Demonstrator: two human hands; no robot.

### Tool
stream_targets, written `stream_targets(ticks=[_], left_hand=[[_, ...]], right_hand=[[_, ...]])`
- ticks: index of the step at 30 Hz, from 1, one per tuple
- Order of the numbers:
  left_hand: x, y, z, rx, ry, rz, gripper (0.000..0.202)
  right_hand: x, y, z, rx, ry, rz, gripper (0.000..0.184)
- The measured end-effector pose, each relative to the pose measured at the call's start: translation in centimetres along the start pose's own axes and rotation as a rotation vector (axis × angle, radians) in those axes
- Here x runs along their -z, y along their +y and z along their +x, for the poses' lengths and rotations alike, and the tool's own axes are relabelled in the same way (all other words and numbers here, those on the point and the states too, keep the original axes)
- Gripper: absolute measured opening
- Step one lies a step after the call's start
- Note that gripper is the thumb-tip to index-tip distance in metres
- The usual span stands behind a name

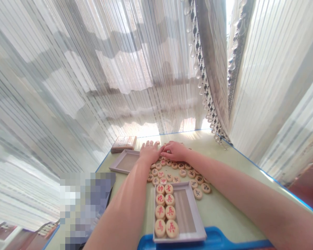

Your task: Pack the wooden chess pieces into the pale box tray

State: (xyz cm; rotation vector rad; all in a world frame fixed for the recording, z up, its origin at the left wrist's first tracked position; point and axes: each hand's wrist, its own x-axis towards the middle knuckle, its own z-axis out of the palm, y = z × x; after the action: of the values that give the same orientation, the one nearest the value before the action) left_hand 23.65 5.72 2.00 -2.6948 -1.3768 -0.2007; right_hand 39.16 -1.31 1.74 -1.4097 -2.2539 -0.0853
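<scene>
Both hands reach to the far part of the table, over a loose spread of Chinese chess pieces (169,177), round and pale with red or black characters. My left hand (150,152) lies palm down with its fingers spread. Beside it, nearly touching, my right hand (176,151) rests on the far pieces, fingers stretched to the left; what lies under its palm is hidden. Close to me is a shallow open box (189,208), with two columns of red-marked pieces (160,211) along its left side.
A second shallow box or lid (126,161) lies left of my left hand. Behind it sits a flat printed box (123,143). A blue plastic handle-like part (216,238) is at the near edge. A dark item at lower left is partly pixelated. Curtains (146,69) hang beyond the table.
</scene>
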Motion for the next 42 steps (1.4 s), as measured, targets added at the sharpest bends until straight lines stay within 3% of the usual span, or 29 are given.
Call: stream_targets(ticks=[4,7,9,13,16,21,26,36,39,42], left_hand=[[0.3,0.2,-0.4,-0.014,0.129,0.0,0.053],[0.5,0.1,-0.9,0.003,0.227,-0.013,0.044],[0.6,-0.1,-1.1,0.0,0.211,-0.028,0.037],[0.8,-0.7,-1.2,-0.017,0.063,-0.049,0.033],[1.1,-0.9,-1.2,0.006,0.073,-0.117,0.032],[1.7,-0.2,-1.2,0.013,0.105,-0.273,0.039],[2.1,0.5,-1.3,-0.021,0.094,-0.264,0.041],[1.2,-0.4,-0.7,-0.016,0.139,-0.335,0.037],[1.2,-0.5,-0.7,0.018,0.105,-0.443,0.031],[1.3,-0.4,-0.7,-0.05,0.059,-0.504,0.025]], right_hand=[[0.1,-0.1,0.0,-0.014,0.011,0.051,0.035],[0.3,0.0,0.1,-0.201,-0.003,0.208,0.032],[0.5,0.1,0.2,-0.367,-0.01,0.352,0.029],[1.4,0.3,0.5,-0.582,0.028,0.588,0.022],[2.2,0.4,0.7,-0.689,0.023,0.714,0.018],[3.8,0.7,0.8,-0.701,0.055,0.949,0.013],[4.4,1.2,0.7,-0.715,0.105,1.006,0.014],[5.5,0.0,1.1,-0.614,0.103,0.956,0.015],[5.4,-0.3,1.2,-0.636,0.068,0.865,0.013],[5.3,-0.3,1.2,-0.644,0.05,0.82,0.013]])
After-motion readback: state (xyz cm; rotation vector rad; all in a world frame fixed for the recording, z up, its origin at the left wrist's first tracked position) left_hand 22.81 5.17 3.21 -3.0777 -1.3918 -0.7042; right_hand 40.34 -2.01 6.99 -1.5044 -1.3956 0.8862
